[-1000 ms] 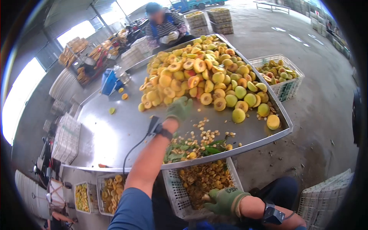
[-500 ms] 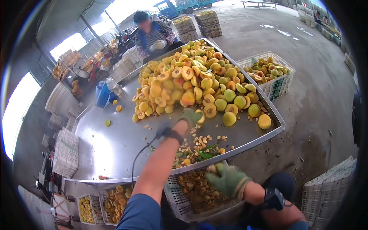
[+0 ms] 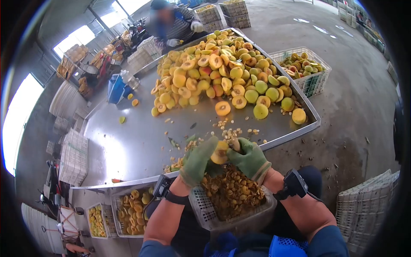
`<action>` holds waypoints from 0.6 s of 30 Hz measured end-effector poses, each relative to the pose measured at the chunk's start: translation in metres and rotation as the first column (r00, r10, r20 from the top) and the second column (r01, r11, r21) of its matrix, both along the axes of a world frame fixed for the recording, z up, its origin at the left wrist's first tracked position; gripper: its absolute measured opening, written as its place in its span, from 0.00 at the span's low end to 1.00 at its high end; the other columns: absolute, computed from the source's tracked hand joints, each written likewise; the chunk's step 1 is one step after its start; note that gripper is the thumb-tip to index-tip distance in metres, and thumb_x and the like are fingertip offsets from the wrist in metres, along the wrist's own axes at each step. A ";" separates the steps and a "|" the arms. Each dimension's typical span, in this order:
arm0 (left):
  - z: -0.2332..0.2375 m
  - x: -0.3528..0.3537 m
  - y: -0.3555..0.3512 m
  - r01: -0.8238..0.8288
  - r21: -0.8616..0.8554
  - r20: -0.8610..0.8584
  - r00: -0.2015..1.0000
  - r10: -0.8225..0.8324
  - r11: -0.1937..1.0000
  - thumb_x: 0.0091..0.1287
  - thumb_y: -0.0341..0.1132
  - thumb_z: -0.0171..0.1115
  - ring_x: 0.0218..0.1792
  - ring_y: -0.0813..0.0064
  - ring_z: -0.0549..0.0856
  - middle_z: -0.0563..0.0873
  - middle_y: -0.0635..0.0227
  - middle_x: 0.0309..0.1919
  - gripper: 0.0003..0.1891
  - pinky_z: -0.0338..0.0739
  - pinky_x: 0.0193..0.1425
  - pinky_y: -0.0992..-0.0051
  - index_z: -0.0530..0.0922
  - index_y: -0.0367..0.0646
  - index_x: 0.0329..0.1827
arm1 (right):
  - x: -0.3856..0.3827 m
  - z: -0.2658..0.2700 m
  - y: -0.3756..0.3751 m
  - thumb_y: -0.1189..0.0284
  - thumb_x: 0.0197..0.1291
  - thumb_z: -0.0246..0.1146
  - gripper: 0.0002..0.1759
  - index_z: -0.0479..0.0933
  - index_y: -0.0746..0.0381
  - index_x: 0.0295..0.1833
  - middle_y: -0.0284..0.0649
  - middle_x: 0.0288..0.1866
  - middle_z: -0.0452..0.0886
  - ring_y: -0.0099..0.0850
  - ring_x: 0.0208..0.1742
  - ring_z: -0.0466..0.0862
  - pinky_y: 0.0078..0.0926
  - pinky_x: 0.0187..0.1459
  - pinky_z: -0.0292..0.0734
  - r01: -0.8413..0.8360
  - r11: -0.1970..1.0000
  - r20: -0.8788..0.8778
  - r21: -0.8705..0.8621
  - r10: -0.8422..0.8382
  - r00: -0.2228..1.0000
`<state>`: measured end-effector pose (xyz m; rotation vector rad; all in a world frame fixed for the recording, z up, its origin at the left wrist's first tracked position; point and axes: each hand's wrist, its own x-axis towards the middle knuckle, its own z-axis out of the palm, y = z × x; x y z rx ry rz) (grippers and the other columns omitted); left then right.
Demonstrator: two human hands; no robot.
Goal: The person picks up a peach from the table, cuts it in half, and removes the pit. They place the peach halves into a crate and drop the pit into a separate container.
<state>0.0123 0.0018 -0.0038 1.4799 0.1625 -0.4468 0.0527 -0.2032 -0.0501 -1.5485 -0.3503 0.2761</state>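
My left hand (image 3: 199, 160), in a green glove, is closed around a yellow peach half (image 3: 219, 153) above the table's near edge. Close against the fruit is my right hand (image 3: 247, 157), also gloved in green, its fingers wrapped round a small tool with a tan handle (image 3: 234, 144). The tool's working end is hidden. Below both hands, a white crate (image 3: 205, 210) holds brown pits and scraps. Pale pits (image 3: 231, 132) are scattered on the metal table (image 3: 141, 158), behind the hands. A large heap of halved peaches (image 3: 205, 73) covers the table's far side.
A crate of peaches (image 3: 319, 79) stands on the floor right of the table. Two filled crates (image 3: 115, 214) are at lower left, with stacked crates (image 3: 364, 210) at lower right. A blue container (image 3: 114, 90) sits on the table's left. Another gloved person (image 3: 182, 25) works across the table.
My left hand has drawn back from the heap with a peach half. My right hand has risen from over the crate to meet it. The person opposite has leaned forward with hands apart.
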 end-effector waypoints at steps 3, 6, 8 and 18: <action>-0.062 0.000 0.025 -0.006 0.227 0.366 0.927 -0.080 0.974 0.76 0.41 0.62 0.46 0.67 0.89 0.87 0.58 0.55 0.25 0.86 0.45 0.70 0.73 0.37 0.71 | -0.006 -0.010 0.011 0.68 0.68 0.66 0.11 0.80 0.65 0.47 0.49 0.36 0.85 0.36 0.37 0.86 0.33 0.41 0.80 0.065 0.992 0.115 -0.111 -0.052 0.992; -0.046 -0.011 0.021 -0.171 0.526 0.707 0.632 -0.317 0.833 0.72 0.33 0.63 0.56 0.57 0.86 0.85 0.52 0.58 0.25 0.83 0.59 0.63 0.74 0.34 0.70 | -0.018 0.008 0.009 0.66 0.69 0.66 0.12 0.79 0.64 0.48 0.51 0.37 0.85 0.44 0.39 0.87 0.36 0.43 0.80 0.054 0.964 0.164 -0.260 -0.011 0.986; -0.046 -0.014 0.027 -0.305 0.590 0.774 0.475 -0.418 0.747 0.62 0.25 0.71 0.57 0.56 0.86 0.85 0.51 0.59 0.31 0.83 0.62 0.62 0.73 0.33 0.70 | -0.028 0.009 0.011 0.66 0.69 0.66 0.12 0.79 0.64 0.48 0.49 0.36 0.85 0.40 0.38 0.85 0.36 0.42 0.80 -0.007 0.951 0.190 -0.310 0.069 0.979; -0.068 -0.028 0.024 -0.299 0.444 0.782 0.589 -0.202 0.845 0.77 0.32 0.60 0.56 0.61 0.87 0.84 0.53 0.60 0.18 0.84 0.60 0.64 0.76 0.31 0.65 | -0.056 0.001 0.024 0.62 0.72 0.63 0.18 0.79 0.66 0.57 0.55 0.43 0.88 0.50 0.47 0.88 0.42 0.48 0.81 -0.224 0.949 0.035 -0.221 0.237 0.971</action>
